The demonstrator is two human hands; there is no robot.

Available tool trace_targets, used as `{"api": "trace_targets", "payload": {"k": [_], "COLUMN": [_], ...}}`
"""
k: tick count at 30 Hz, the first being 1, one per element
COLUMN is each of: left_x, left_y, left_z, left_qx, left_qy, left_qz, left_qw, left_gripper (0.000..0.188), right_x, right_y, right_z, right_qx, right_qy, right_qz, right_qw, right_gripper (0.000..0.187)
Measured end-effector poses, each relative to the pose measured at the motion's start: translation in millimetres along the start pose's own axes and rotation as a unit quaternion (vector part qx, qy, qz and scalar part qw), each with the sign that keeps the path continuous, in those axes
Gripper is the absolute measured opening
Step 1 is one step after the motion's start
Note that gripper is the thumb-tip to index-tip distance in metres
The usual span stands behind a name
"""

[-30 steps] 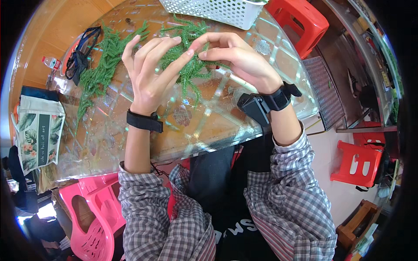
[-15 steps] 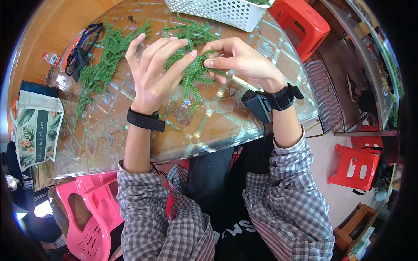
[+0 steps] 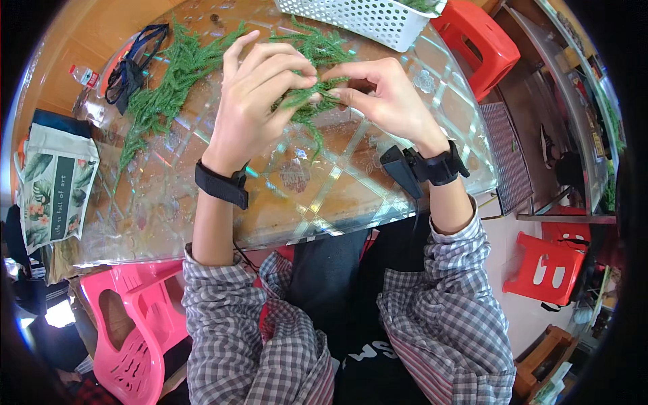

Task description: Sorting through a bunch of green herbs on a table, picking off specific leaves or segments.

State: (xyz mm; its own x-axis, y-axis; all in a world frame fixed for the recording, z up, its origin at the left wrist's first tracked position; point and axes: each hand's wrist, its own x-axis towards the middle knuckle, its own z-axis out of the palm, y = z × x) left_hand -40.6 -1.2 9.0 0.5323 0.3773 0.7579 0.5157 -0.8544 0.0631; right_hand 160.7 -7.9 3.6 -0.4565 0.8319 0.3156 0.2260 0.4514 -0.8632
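Note:
A feathery green sprig (image 3: 307,101) hangs between my two hands, above the table. My left hand (image 3: 260,91) is closed on its left side, thumb and fingers bent in around the stems. From the right, my right hand (image 3: 378,91) pinches the sprig's other side between thumb and forefinger. Just beyond my hands lie more green sprigs (image 3: 317,44) on the table. A longer pile of the same greenery (image 3: 162,88) stretches along the table to the left of my left hand. The fingertips are partly hidden by the leaves.
A clear-covered table (image 3: 270,216) spreads under my hands. At its far edge stands a white perforated basket (image 3: 358,20); a red stool (image 3: 476,47) is to its right. On the left are a dark face mask (image 3: 125,84), a bottle (image 3: 82,75) and a leaf-print bag (image 3: 57,189). A pink chair (image 3: 135,337) sits lower left.
My left hand has turned and its spread fingers have closed in on the sprig. My right hand has shifted slightly right, still pinching it. The whole view has shifted a little.

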Motion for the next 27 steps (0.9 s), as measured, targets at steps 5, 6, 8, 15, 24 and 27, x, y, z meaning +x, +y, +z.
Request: {"api": "trace_targets", "payload": {"k": [5, 6, 8, 15, 24, 27], "left_x": [0.4, 0.4, -1.3, -9.4, -13.8, -13.9], "left_y": [-4.5, -5.3, -7.0, -18.0, -21.1, -19.6], "left_z": [-2.9, -3.6, -3.6, -9.3, -5.6, -5.3], "left_qx": [-0.083, -0.107, -0.170, -0.412, -0.529, -0.546], "left_qy": [-0.036, -0.045, -0.056, -0.118, -0.221, -0.226], "left_qz": [-0.029, -0.042, -0.085, -0.196, -0.228, -0.234], "left_qw": [0.996, 0.992, 0.980, 0.882, 0.787, 0.772], "left_gripper": [0.013, 0.013, 0.013, 0.009, 0.012, 0.012], "right_x": [1.5, 1.2, 1.7, -0.9, -8.4, -10.3], "right_y": [2.6, 2.2, 2.5, -4.2, -17.2, -23.4], "right_z": [0.3, 2.1, 4.9, 10.5, 12.7, 14.1], "right_qx": [-0.104, -0.118, -0.131, -0.254, -0.360, -0.410], "right_qy": [0.004, 0.025, 0.045, 0.047, 0.033, 0.030], "right_qz": [-0.076, -0.119, -0.162, -0.290, -0.356, -0.374], "right_qw": [0.992, 0.986, 0.977, 0.922, 0.862, 0.831], "right_gripper": [0.014, 0.014, 0.014, 0.022, 0.025, 0.024]}}
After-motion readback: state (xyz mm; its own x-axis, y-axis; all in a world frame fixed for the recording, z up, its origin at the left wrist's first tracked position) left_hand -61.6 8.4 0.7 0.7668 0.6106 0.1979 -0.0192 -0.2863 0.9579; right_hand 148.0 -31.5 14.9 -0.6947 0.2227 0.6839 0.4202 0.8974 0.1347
